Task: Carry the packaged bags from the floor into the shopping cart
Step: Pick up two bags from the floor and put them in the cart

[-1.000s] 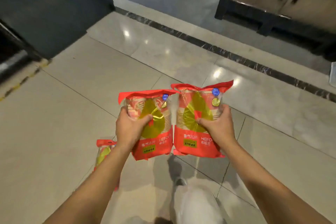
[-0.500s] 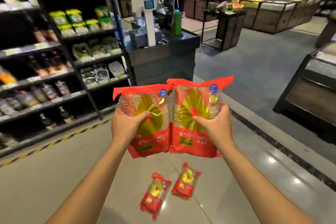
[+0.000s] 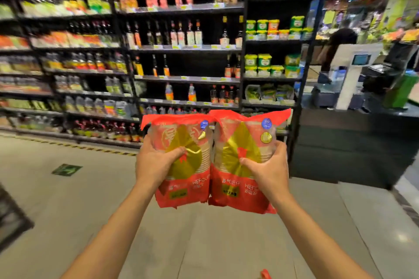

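I hold two red and gold packaged bags upright, side by side, at chest height in front of me. My left hand [image 3: 156,163] grips the left bag [image 3: 188,188] by its left side. My right hand [image 3: 269,170] grips the right bag [image 3: 235,186] by its right side. The two bags touch along their inner edges. A red scrap of another bag [image 3: 265,275] shows on the floor at the bottom edge. A dark frame [image 3: 11,217] at the left edge could be the shopping cart; I cannot tell.
Tall dark shelves [image 3: 186,79] full of bottles and packets line the far side of the aisle. A dark checkout counter [image 3: 349,142] with a white screen post [image 3: 356,70] stands at right, a person behind it. Grey tiled floor [image 3: 74,206] lies between me and the shelves.
The view has swung left and up: the shelves now fill the background and the counter sits at right. The bags on the floor have dropped out of view. Both hands keep their grip.
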Motion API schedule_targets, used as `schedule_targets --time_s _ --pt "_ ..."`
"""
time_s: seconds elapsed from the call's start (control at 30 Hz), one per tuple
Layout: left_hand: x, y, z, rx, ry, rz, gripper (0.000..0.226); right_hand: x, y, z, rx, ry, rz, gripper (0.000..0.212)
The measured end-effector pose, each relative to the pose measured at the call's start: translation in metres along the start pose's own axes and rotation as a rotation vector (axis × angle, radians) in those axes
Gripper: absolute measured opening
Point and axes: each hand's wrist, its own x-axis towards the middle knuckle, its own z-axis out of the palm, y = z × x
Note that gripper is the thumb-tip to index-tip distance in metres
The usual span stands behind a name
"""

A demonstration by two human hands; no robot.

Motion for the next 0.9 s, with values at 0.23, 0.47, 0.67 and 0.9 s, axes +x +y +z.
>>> schedule_targets --time_s 0.23,0.47,0.67,0.9 --pt "-0.053 -0.019 -0.121 0.082 0.340 -0.099 0.085 -0.037 -0.040 0.090 0.139 -0.384 -0.103 0.080" --pt "-0.131 -0.033 -0.230 0.192 0.660 -0.195 0.096 -0.116 -0.086 0.166 0.257 -0.696 -0.190 0.081" --pt "-0.191 -0.031 -0.306 0.321 0.874 -0.254 0.105 -0.188 -0.131 0.218 0.342 -0.908 -0.231 0.086" --pt "-0.241 -0.042 -0.397 0.379 1.035 -0.217 0.084 -0.277 -0.188 0.280 0.442 -1.088 -0.299 0.082"
